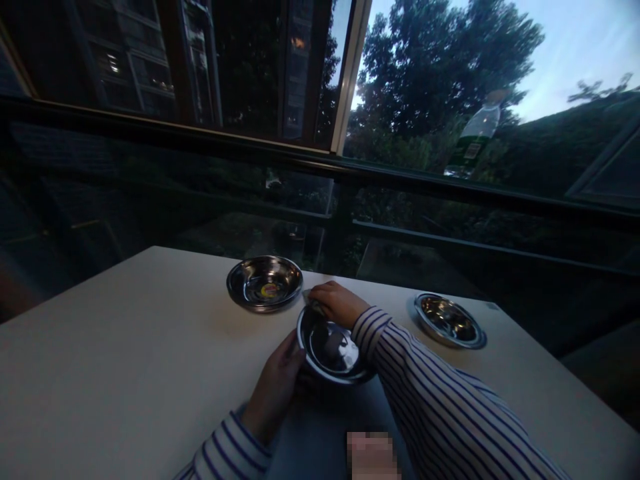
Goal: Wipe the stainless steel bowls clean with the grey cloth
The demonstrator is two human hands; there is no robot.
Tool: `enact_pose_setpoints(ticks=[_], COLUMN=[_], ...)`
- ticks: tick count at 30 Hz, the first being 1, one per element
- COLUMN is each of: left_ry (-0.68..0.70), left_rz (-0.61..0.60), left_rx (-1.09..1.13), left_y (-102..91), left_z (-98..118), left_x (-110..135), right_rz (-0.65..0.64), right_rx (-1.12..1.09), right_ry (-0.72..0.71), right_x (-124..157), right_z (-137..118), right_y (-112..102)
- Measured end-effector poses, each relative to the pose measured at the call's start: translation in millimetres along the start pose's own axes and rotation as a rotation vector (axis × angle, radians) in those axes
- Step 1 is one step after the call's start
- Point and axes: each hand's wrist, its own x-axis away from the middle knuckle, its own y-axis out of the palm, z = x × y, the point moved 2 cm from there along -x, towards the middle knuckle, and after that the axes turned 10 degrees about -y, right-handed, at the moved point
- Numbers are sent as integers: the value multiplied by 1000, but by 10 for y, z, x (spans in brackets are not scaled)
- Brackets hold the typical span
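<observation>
Steel bowl (333, 350) in hand above the table (150, 360), between two other sets of metal ware and nearer the wearer than either. Round, so no long axis of its own; mouth faces up and tips towards the wearer, the rim lying more face-on than those of the other bowls. Whether the base touches the table: hidden.

Left hand (275, 383) on the bowl's left side, thumb by the rim, fingers curled beneath and closed on the wall; fingertips out of sight. Right hand (343, 303) reaches across to the far-left rim, fingers bent and close together, pointing left. Something greyish by those fingertips, too dim to name; cannot tell whether they grip it or the rim. Striped sleeves (445, 387) on both arms, the right one passing just over the bowl's right side.

Shiny bowl (250, 277) near the table's far edge, left of the held one, upright, yellow sticker (271, 290) inside. Shallower metal dish (447, 320) near the far right corner, mouth up. Beyond the far edge, dark rail (400, 181); above it a green-labelled bottle (474, 141), appearing slanted, cap end up and right.
</observation>
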Motion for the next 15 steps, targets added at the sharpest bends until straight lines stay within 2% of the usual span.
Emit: enact_pose_setpoints(ticks=[6, 8, 12, 15], left_ry=[154, 134, 41, 4], left_rz=[-22, -18, -26, -27], left_rx=[33, 23, 11, 24], left_y=[-12, -12, -14, -21], left_z=[68, 54, -11, -32], left_x=[-28, -36, -41, -48], right_rz=[-74, -74, -13, 22], right_rx=[-64, -40, 47, 56], right_ry=[-180, -127, 100, 158], right_x=[-68, -36, 55, 93], right_z=[-420, -388, -87, 17], right_y=[0, -3, 3, 17])
